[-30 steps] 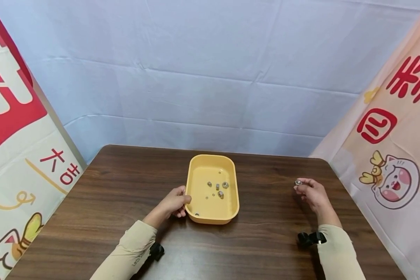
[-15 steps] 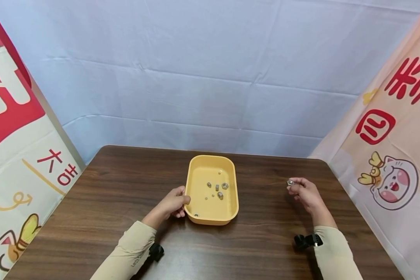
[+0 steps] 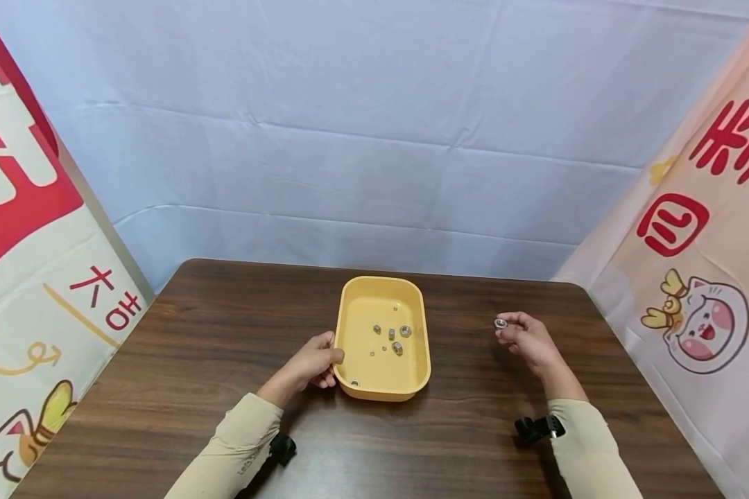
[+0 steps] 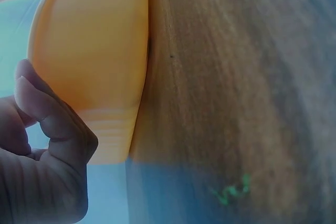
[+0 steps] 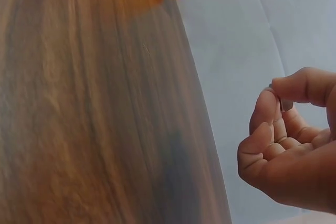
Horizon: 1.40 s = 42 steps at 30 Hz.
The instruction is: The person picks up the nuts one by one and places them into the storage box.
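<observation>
A yellow plastic tray [image 3: 383,281] stands on the table, with several metal nuts of different sizes inside, among them a larger hex nut [image 3: 397,348]. My left hand [image 3: 313,360] grips the tray's left side, thumb over the rim and fingers outside; in the left wrist view the curled fingers lie against the tray wall [image 4: 100,51]. To the right of the tray, my right hand [image 3: 529,341] pinches a metal nut [image 3: 501,324] between thumb and fingertips. The right wrist view shows only a sliver of that nut [image 5: 286,104], the rest hidden by the fingers.
The dark wood table [image 3: 237,312] extends around the tray to a rounded far edge. Behind it hangs a pale cloth backdrop [image 3: 374,173], with printed banners at left and right. A black camera is strapped to each wrist.
My right hand has moved left toward the tray with the nut in its fingers. The left hand keeps its grip, and the tray stands almost as before.
</observation>
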Each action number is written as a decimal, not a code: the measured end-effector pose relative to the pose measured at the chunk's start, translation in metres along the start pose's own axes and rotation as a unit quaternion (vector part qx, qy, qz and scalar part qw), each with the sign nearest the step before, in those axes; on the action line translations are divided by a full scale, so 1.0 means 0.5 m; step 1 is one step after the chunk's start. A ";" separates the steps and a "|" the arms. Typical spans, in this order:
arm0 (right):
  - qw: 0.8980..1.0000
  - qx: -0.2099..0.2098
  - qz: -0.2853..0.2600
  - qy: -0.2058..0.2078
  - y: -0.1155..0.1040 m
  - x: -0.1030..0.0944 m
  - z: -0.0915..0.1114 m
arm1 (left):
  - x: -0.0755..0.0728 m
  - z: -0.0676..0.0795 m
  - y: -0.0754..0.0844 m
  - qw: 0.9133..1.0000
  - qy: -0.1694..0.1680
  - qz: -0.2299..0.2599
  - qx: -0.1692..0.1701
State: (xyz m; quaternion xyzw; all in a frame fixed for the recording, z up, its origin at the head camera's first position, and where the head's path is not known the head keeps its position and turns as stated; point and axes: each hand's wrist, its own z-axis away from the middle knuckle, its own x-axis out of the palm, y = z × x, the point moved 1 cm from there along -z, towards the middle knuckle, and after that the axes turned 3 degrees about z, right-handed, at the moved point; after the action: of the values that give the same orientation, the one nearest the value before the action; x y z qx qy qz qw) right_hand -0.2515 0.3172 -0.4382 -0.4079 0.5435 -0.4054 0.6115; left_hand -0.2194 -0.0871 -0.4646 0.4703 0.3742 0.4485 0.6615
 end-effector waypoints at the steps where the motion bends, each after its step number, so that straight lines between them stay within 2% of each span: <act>1: 1.000 0.000 -0.002 -0.001 -0.002 0.004 0.000 | 0.000 0.000 0.000 1.000 0.001 0.000 -0.001; 11: 1.000 0.005 -0.005 -0.025 -0.010 0.040 -0.004 | 0.000 0.002 0.002 1.000 0.005 0.004 -0.005; 27: 0.998 -0.008 -0.005 -0.057 -0.032 0.072 -0.012 | 0.004 0.001 -0.002 1.000 0.016 0.010 -0.010; 34: 0.997 -0.017 -0.015 -0.067 -0.046 0.089 -0.019 | 0.004 0.000 -0.002 1.000 0.022 0.008 -0.009; 42: 0.995 -0.019 -0.039 -0.094 -0.061 0.114 -0.024 | 0.002 -0.001 -0.004 1.000 0.013 0.013 -0.009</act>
State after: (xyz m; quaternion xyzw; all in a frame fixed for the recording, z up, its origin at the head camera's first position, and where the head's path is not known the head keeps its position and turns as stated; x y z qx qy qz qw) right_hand -0.2607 0.2525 -0.4296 -0.4765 0.4749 -0.3782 0.6359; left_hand -0.2193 -0.0863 -0.4667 0.4632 0.3721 0.4664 0.6553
